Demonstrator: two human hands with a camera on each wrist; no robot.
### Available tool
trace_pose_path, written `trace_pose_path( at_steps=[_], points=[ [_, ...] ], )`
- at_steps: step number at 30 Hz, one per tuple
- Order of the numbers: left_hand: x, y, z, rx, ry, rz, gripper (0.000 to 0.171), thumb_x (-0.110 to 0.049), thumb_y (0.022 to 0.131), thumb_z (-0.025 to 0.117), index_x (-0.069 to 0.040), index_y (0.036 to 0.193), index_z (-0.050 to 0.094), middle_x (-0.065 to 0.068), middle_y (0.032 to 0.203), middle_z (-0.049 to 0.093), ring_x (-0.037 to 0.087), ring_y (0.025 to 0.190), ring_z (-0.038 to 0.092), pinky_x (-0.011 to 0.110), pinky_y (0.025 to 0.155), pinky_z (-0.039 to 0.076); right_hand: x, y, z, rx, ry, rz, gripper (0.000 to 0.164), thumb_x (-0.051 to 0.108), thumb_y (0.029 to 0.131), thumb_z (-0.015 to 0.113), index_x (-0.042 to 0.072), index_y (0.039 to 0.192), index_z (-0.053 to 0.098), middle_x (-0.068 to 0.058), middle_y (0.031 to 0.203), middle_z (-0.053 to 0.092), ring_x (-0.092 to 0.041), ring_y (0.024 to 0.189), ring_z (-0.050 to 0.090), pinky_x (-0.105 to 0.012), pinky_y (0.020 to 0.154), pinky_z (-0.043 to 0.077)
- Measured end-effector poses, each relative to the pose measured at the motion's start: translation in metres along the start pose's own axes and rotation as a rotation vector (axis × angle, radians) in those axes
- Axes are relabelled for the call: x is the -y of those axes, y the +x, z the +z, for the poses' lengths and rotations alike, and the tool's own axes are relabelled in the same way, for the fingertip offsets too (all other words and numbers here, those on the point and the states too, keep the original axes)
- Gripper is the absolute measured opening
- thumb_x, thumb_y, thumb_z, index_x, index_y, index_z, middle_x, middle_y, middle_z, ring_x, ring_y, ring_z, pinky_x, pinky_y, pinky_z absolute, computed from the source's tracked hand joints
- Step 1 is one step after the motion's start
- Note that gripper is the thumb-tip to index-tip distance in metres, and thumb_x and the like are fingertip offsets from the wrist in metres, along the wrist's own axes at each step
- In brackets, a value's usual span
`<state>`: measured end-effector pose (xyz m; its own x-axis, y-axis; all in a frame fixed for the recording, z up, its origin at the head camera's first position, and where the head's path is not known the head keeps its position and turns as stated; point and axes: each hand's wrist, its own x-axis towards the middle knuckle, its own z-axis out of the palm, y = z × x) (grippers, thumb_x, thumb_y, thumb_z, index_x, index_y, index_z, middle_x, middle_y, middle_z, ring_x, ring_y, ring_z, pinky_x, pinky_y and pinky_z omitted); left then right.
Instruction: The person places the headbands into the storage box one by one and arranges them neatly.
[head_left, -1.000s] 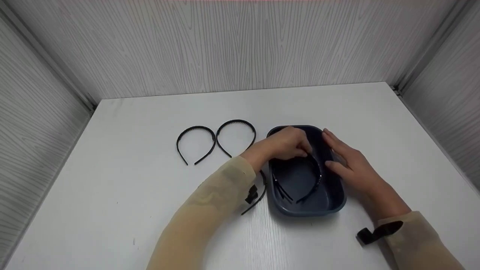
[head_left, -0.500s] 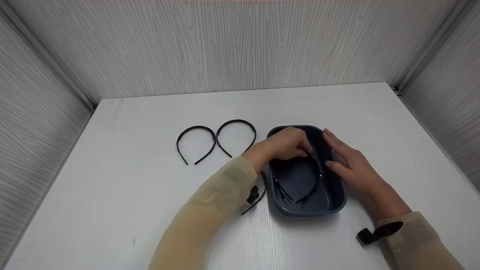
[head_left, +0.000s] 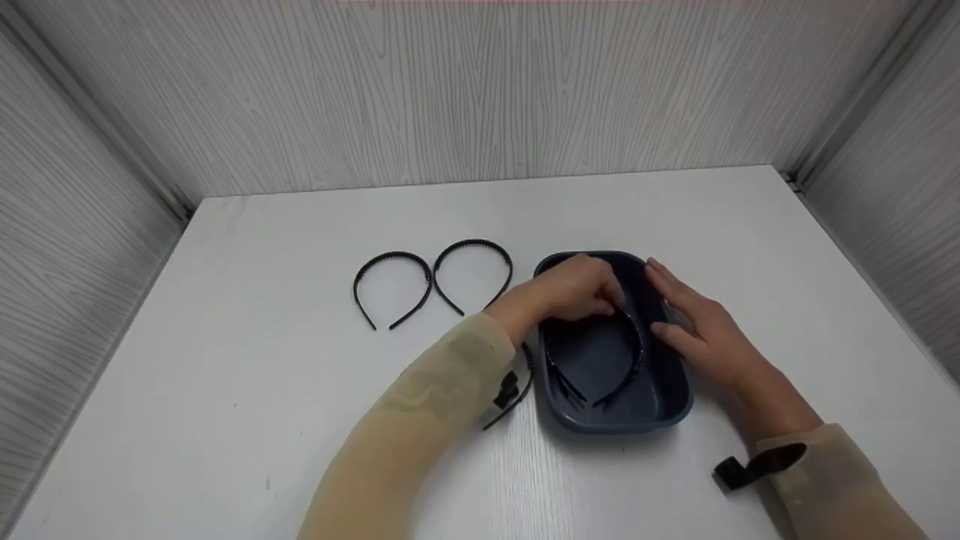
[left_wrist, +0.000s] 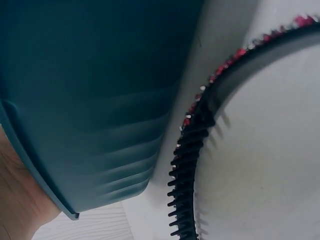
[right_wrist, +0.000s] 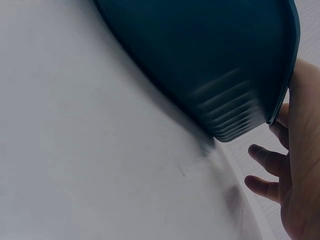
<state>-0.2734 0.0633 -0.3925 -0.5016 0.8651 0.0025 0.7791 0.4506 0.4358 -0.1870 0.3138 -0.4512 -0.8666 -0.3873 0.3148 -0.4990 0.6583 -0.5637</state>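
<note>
In the head view, my left hand (head_left: 579,289) reaches inside a dark blue plastic basin (head_left: 615,429). Its curled fingers pinch the upper part of a black headband (head_left: 637,352), partly hidden by the hand. More dark tips lie near its left end, but I cannot tell how many headbands are there. My right hand (head_left: 705,330) holds the basin's right side, thumb over the rim and fingers outside. In the right wrist view, some of its fingers (right_wrist: 267,160) stand apart from the wall. Beneath the left forearm lies another headband (left_wrist: 187,165), toothed, with red and clear stones.
Two black headbands, a left one (head_left: 391,255) and a right one (head_left: 474,241), lie nearly touching on the white table (head_left: 225,375), left of the basin. Wood-grain panels (head_left: 480,90) close off the back and both sides.
</note>
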Motion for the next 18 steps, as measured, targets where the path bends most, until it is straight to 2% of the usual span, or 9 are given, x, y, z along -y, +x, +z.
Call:
trace_pose_path(
  at_steps=[11, 15, 18],
  points=[
    [-0.001, -0.003, -0.004, -0.007, -0.033, 0.022, 0.019, -0.011, 0.100, 0.076, -0.013, 0.118, 0.083, -0.002, 0.106, 0.079, 0.008, 0.094, 0.069, 0.020, 0.086, 0.051, -0.002, 0.001, 0.001, -0.001, 0.020, -0.010, 0.073, 0.016, 0.104, 0.063, 0.024, 0.169, 0.030, 0.004, 0.174, 0.026, -0.013, 0.158, 0.026, -0.016, 0.122, 0.018],
    [-0.004, -0.007, -0.010, -0.021, -0.074, -0.009, 0.019, -0.010, 0.100, 0.076, -0.012, 0.117, 0.083, -0.002, 0.104, 0.079, 0.008, 0.091, 0.069, 0.021, 0.083, 0.053, -0.002, 0.001, 0.001, -0.004, 0.016, -0.013, 0.073, 0.017, 0.104, 0.063, 0.023, 0.169, 0.030, 0.003, 0.174, 0.027, -0.012, 0.158, 0.026, -0.016, 0.122, 0.018],
    [-0.006, -0.012, -0.017, -0.036, -0.109, -0.033, 0.021, -0.009, 0.099, 0.076, -0.011, 0.120, 0.082, 0.000, 0.108, 0.079, 0.009, 0.095, 0.069, 0.021, 0.085, 0.053, -0.003, 0.001, 0.001, -0.007, 0.017, -0.020, 0.073, 0.017, 0.104, 0.063, 0.022, 0.169, 0.030, 0.002, 0.174, 0.027, -0.012, 0.158, 0.026, -0.016, 0.122, 0.018]
  ],
)
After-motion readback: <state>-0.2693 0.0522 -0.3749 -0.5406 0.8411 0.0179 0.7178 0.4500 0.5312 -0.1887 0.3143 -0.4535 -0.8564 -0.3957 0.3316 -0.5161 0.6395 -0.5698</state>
